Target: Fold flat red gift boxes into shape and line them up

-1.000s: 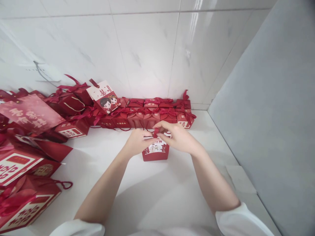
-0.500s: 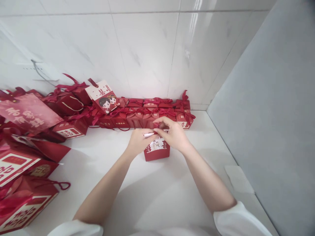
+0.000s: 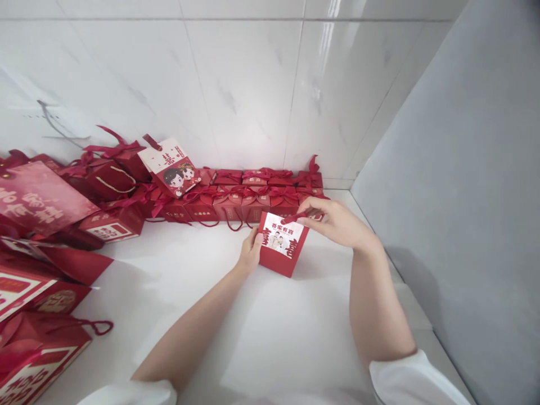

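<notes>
A red gift bag (image 3: 275, 262) with a white panel, a printed couple and red characters stands slightly tilted on the white surface. My left hand (image 3: 250, 251) grips its left edge, with the fingertips partly hidden behind it. At the top, a short dark red ribbon (image 3: 290, 218) crosses the white panel. My right hand (image 3: 340, 223) pinches the right end of that ribbon between thumb and fingers, at the bag's upper right corner.
Two rows of red ribbon-tied boxes (image 3: 202, 207) line the tiled wall (image 3: 240, 84). A cartoon-couple bag (image 3: 171, 167) leans on them. Larger red boxes (image 3: 46, 343) crowd the left side. A grey panel (image 3: 464, 185) borders the right.
My hands have moved apart from above the bag. The left now holds its side, and the right has shifted right with the ribbon. The bag has turned and its front shows more fully.
</notes>
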`<state>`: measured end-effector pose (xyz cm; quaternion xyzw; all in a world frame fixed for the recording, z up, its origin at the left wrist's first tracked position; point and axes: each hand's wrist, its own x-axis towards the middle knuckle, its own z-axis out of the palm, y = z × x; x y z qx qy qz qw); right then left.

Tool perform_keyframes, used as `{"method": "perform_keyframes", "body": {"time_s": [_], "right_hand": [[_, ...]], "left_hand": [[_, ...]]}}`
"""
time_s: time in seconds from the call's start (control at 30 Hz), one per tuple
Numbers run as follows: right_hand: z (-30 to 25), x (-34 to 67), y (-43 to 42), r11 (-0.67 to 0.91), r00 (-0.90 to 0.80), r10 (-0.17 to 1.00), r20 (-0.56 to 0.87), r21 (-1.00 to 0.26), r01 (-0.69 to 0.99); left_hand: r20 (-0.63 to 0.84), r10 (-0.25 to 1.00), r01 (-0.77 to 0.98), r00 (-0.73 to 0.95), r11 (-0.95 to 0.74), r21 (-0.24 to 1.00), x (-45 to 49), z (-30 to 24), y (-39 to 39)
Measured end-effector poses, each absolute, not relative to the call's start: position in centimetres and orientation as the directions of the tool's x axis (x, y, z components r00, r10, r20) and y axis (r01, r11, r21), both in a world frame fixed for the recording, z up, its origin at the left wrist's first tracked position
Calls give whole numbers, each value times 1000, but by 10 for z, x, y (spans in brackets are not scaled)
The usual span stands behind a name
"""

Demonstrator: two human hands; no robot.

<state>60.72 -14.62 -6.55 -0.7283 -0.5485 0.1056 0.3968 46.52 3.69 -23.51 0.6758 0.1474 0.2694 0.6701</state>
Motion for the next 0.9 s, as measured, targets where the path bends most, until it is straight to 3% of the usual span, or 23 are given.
{"method": "perform_keyframes", "body": {"time_s": [0.17, 0.43, 0.57, 0.73, 0.9], "right_hand": [[-57, 605, -152, -50, 328, 899, 291, -675, 736], [-60, 616, -165, -199, 440, 865, 242, -639, 743], [-60, 612, -162, -180, 477, 828, 294, -666, 724], [-65, 606, -148, -77, 373, 864, 338, -643, 762], [-70, 607, -144, -178, 407, 872, 273, -597, 782]], "left_hand": [[191, 599, -155, 778, -112, 981, 464, -231, 38], [150, 702, -130, 697, -82, 988, 465, -229, 41], [174, 699, -131, 694, -114, 985, 465, -229, 43], [186, 695, -126, 694, -137, 982, 464, -231, 44], [205, 673, -144, 711, -147, 979, 464, -232, 43]]}}
